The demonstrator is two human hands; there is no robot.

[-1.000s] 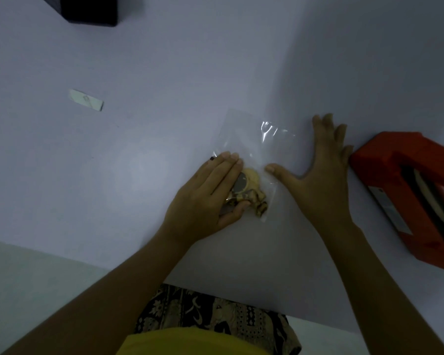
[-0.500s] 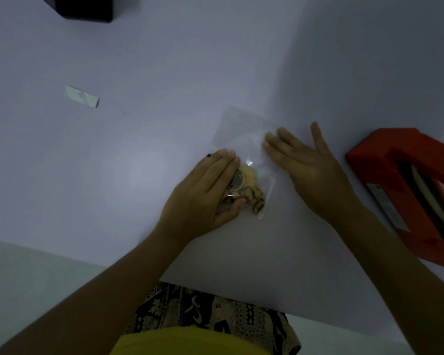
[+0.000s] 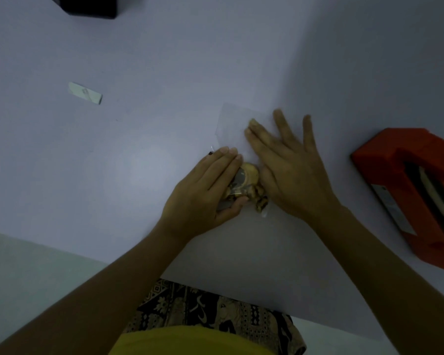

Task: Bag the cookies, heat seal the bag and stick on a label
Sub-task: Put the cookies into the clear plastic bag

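**Both hands flat on the bag, sealer off to my right**

Far to my left on the white table (image 3: 139, 162), a small label strip (image 3: 85, 93) lies alone, well apart from everything else. A dark box (image 3: 90, 6) sits at the far edge, cut off by the top of the view. Between the strip and my hands the surface is plain white.

My left hand (image 3: 205, 190) rests on the near end of the clear bag (image 3: 231, 124), fingers straight and close together, thumb tucked against the cookies (image 3: 249, 185) that sit in the bag's lower end. In this dim light I cannot quite tell whether the thumb pinches the plastic or only leans on it. My right hand (image 3: 290, 170) lies just beside it, palm down, fingers spread and straight, pressing the bag's upper part flat onto the table. The bag's far corner pokes out beyond my fingertips.

Further right, apart from my right hand, stands the red heat sealer (image 3: 408, 180), running out of view at the right edge. The table's near edge crosses just below my wrists.
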